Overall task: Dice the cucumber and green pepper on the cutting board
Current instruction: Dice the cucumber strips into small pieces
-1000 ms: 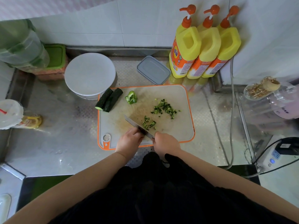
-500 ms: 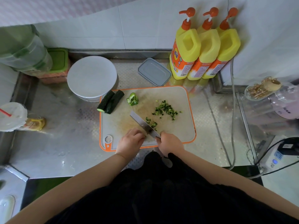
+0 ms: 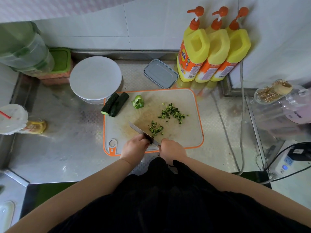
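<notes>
Two diced heaps done; two cucumber pieces and one pepper chunk left.
I read my right hand [image 3: 173, 151] fingers clamped on the knife [image 3: 143, 132]; left hand [image 3: 135, 147] fingers curled on cucumber beside the blade. Cucumber pieces [image 3: 116, 105] lie at 10 o'clock on the cutting board [image 3: 188, 132], pepper chunk [image 3: 138, 102] at 11.

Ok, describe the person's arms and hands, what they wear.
Both forearms are bare, no sleeves showing. The left hand and right hand wear no gloves, and no rings or watch are visible. A black garment covers the torso between the arms.
</notes>
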The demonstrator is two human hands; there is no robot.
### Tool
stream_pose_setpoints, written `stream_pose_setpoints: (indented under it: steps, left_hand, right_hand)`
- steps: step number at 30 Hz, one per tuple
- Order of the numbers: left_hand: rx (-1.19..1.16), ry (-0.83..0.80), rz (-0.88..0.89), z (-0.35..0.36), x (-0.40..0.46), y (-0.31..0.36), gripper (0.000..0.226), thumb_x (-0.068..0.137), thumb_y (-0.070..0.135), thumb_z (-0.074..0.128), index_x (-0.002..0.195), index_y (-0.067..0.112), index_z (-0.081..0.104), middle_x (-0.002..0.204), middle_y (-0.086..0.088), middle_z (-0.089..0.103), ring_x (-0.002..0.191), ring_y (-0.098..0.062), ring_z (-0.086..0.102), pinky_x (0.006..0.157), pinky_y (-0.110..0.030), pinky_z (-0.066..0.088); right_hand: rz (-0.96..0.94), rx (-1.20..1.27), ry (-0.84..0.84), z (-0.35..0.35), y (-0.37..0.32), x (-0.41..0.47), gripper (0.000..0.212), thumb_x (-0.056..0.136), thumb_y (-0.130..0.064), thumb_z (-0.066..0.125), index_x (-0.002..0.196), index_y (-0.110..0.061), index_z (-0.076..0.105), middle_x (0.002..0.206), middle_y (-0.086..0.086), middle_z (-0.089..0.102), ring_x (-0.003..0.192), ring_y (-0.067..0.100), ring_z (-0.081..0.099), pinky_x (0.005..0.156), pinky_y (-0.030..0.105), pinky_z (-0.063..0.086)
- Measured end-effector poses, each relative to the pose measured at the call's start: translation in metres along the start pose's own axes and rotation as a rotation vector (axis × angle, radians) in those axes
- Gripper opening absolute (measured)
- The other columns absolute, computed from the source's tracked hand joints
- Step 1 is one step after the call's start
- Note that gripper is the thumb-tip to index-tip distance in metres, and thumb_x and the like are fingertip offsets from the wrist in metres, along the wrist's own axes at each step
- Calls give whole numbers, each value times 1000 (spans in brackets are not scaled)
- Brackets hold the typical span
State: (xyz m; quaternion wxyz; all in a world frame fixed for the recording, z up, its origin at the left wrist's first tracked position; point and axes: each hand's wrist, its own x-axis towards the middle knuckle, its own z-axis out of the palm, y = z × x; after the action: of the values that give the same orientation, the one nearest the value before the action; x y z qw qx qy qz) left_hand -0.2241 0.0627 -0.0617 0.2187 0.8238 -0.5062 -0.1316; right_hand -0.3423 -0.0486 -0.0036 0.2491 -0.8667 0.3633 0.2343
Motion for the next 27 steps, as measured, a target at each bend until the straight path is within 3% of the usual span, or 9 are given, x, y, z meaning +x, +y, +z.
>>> stream_pose_setpoints:
  steps: [4,7,9,13,17,27]
  left_hand:
    - [3,36,31,0,-1,-1,4,78,19,71,78,18,75,82,2,67,66,-23,63,46,-26,50]
    - [19,63,75,2,-2,-3,26,83,28,52,74,16,73,80,1,66,66,-22,62,44,-29,50]
    - [18,77,105,3,-4,-7,29,85,27,49,73,14,72,80,0,65,67,-21,61,45,-30,50]
    - [52,44,174,2,-9,-12,5,80,13,73,78,10,70,86,-3,63,72,-22,61,46,-29,50]
    - [100,-9,206,1,-9,-12,23,68,12,86,85,10,71,88,-7,63,71,-25,64,43,-31,52]
    - [74,-60,198,-4,-6,-15,45,57,-5,83,94,17,74,88,-2,65,70,-22,65,45,-29,54]
  right_hand:
    - [-4,49,-28,-9,6,6,35,100,-37,41,110,-6,55,108,14,62,101,32,60,77,36,44]
    - [54,127,-25,-12,11,8,41,98,-41,45,110,-4,58,110,16,63,104,32,59,77,33,42]
    - [60,135,-11,-12,12,6,41,98,-40,44,109,-3,57,109,16,63,103,32,59,77,34,42]
    - [-8,80,18,-14,8,-2,35,100,-36,40,106,-4,55,105,14,62,98,31,60,77,37,45]
    - [-66,15,21,-13,-1,-8,32,101,-33,38,107,-7,54,104,12,62,97,30,59,74,36,43]
    - [-45,-42,-10,-5,-8,2,20,99,-23,43,105,-8,55,102,11,63,94,30,61,67,32,39]
